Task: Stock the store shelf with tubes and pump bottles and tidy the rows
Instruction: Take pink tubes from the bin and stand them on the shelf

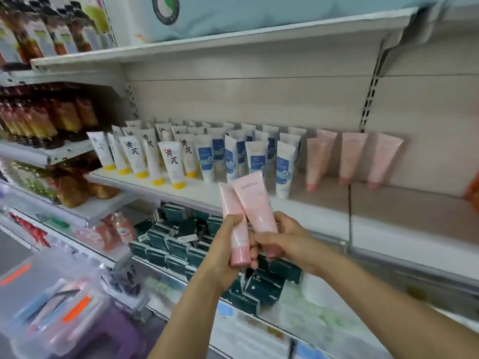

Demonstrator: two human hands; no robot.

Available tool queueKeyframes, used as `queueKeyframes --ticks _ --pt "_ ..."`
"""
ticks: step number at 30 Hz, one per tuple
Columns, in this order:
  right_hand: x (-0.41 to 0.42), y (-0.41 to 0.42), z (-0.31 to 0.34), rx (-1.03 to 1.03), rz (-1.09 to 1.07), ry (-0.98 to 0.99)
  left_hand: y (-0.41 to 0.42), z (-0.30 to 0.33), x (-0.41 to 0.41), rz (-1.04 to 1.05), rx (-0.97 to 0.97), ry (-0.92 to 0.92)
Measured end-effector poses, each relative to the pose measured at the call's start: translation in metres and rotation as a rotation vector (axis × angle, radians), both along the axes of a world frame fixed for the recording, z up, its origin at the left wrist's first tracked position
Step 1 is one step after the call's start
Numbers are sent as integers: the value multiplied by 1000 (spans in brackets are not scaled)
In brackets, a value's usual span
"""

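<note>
Two pink tubes (pixel 248 218) (one per hand, seemingly) gripped before shelf edge (pixel 324 218).

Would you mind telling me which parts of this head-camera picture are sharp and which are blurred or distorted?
Head view: the two pink tubes in the hands and the yellow-capped tubes read fairly sharp; the plastic bin at lower left and the edges are smeared; wide-angle distortion bows the upper shelf; lighting is soft and even, without strong glare.
</note>
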State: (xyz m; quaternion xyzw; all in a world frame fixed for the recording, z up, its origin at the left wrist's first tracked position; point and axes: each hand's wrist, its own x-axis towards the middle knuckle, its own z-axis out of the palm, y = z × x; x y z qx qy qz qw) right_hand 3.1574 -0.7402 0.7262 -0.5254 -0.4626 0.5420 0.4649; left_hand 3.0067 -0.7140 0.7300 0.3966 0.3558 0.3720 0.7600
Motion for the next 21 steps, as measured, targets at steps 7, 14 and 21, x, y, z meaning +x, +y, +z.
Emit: queueKeyframes --ticks 7,14,21 --pt "62 -24 18 151 -155 -34 -18 23 74 -42 87 51" --pt "126 -34 21 136 -191 -162 -25 25 135 -74 103 110" --pt "162 -11 31 203 -359 -235 -26 28 153 -36 98 70"
